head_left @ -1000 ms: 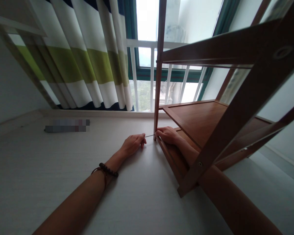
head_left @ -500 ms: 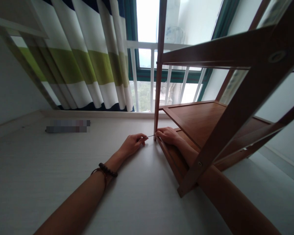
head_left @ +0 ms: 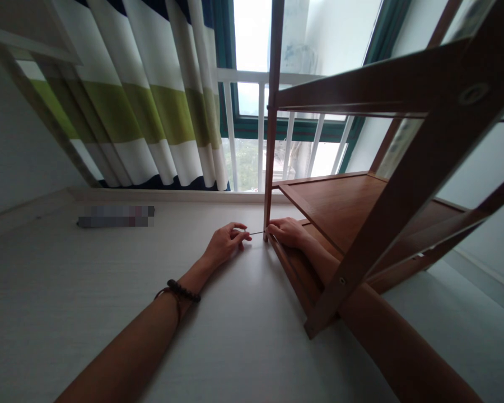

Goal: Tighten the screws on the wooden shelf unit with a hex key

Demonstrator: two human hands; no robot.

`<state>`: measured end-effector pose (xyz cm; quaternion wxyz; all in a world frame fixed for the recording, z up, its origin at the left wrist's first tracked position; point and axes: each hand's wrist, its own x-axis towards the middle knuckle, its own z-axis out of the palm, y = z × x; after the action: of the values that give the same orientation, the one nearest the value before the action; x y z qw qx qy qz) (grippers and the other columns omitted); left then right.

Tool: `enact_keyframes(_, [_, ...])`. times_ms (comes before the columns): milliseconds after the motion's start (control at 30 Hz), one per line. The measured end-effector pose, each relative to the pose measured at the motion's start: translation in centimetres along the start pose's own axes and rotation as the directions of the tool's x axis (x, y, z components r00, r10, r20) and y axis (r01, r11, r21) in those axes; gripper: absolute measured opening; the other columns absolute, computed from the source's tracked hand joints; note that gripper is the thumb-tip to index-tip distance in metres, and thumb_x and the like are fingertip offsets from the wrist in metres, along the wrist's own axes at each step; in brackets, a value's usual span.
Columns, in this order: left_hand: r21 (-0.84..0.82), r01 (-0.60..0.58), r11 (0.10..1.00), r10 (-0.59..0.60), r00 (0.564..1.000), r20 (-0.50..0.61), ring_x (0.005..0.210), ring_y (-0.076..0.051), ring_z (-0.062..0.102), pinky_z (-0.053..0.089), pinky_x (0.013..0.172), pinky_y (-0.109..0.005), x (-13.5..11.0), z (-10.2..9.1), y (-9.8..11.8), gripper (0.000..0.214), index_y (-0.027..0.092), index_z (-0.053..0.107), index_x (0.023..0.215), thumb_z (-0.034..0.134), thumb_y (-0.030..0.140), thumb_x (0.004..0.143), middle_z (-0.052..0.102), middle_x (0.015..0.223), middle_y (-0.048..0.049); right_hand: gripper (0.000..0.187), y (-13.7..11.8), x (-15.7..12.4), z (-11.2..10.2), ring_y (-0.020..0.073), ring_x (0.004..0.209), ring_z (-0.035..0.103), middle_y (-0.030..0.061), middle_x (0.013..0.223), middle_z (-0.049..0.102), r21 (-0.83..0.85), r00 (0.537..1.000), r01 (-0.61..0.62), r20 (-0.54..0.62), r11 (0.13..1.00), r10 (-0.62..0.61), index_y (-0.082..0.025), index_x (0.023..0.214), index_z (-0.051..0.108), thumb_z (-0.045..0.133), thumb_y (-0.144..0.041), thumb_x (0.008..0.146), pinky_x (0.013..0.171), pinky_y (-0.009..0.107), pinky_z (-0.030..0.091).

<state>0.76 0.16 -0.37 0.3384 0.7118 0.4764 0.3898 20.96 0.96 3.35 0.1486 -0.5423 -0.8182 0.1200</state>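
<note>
A brown wooden shelf rack [head_left: 340, 207] lies on its side on a pale floor. My left hand [head_left: 225, 244] is closed in a pinch on a thin metal tool [head_left: 256, 233], likely a hex key, whose tip meets the rack's far upright post [head_left: 270, 168] near its foot. My right hand [head_left: 288, 232] reaches through the frame and grips that same corner of the rack. A dark bead bracelet [head_left: 183, 291] sits on my left wrist.
A striped white, green and navy curtain [head_left: 151, 101] hangs at the back left beside a window with white bars [head_left: 260, 134]. A blurred dark object [head_left: 115, 215] lies on the floor at the left. The rack's near leg [head_left: 340, 280] stands close to my right forearm.
My left hand's fingers have shifted slightly on the thin tool, as if turning it. The right hand and the rack have stayed in place.
</note>
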Motion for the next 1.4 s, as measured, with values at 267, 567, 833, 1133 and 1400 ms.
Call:
enact_keyframes(267, [-0.120, 0.030, 0.992, -0.026, 0.999, 0.037, 0.059, -0.014, 0.060, 0.040, 0.045, -0.020, -0.1, -0.2, 0.1, 0.041, 0.013, 0.065, 0.099, 0.059, 0.044, 0.073, 0.070, 0.079, -0.0087, 0.036, -0.1, -0.1, 0.0, 0.0111, 0.068, 0.052, 0.0033, 0.078, 0.066, -0.005, 1.000, 0.006, -0.011, 1.000, -0.006, -0.016, 0.081, 0.068, 0.035, -0.029, 0.084, 0.059, 0.019, 0.030])
enact_keyframes(567, [-0.213, 0.093, 0.973, -0.069, 0.991, 0.118, 0.076, -0.019, 0.064, 0.048, 0.056, -0.024, -0.3, -0.8, 0.5, 0.042, 0.013, 0.067, 0.096, 0.059, 0.047, 0.073, 0.070, 0.086, -0.0109, 0.037, -0.1, -0.1, -0.1, 0.0108, 0.068, 0.051, 0.0032, 0.078, 0.065, -0.002, 1.000, -0.002, -0.011, 1.000, 0.002, -0.016, 0.082, 0.068, 0.034, -0.030, 0.083, 0.058, 0.019, 0.030])
enact_keyframes(833, [-0.258, 0.092, 0.962, -0.055, 0.987, 0.150, 0.089, -0.023, 0.063, 0.050, 0.064, -0.029, 0.1, -0.3, -0.7, 0.045, 0.012, 0.063, 0.102, 0.068, 0.038, 0.065, 0.067, 0.100, -0.0123, 0.036, -0.4, -0.3, -0.3, 0.0118, 0.068, 0.050, 0.0055, 0.080, 0.066, -0.030, 1.000, 0.008, -0.015, 1.000, -0.009, -0.014, 0.081, 0.068, 0.035, -0.028, 0.083, 0.059, 0.020, 0.030])
enact_keyframes(1133, [0.125, 0.022, 0.992, -0.001, 0.986, -0.168, 0.057, -0.012, 0.057, 0.043, 0.048, -0.021, 0.1, -0.1, 0.0, 0.036, 0.015, 0.067, 0.083, 0.066, 0.046, 0.065, 0.064, 0.080, -0.0054, 0.038, 0.0, 0.0, 0.0, 0.0115, 0.069, 0.051, 0.0045, 0.080, 0.066, -0.037, 1.000, 0.013, -0.008, 0.999, -0.013, -0.015, 0.082, 0.068, 0.033, -0.030, 0.084, 0.059, 0.020, 0.029])
enact_keyframes(1400, [-0.041, 0.144, 0.989, -0.145, 0.989, -0.010, 0.045, -0.008, 0.048, 0.034, 0.037, -0.019, -0.2, -0.3, 0.4, 0.041, 0.015, 0.068, 0.090, 0.060, 0.050, 0.069, 0.067, 0.075, -0.0054, 0.038, 0.0, 0.0, 0.0, 0.0116, 0.069, 0.051, 0.0041, 0.080, 0.065, -0.036, 1.000, 0.009, -0.005, 0.999, -0.009, -0.015, 0.084, 0.068, 0.033, -0.030, 0.084, 0.060, 0.020, 0.030])
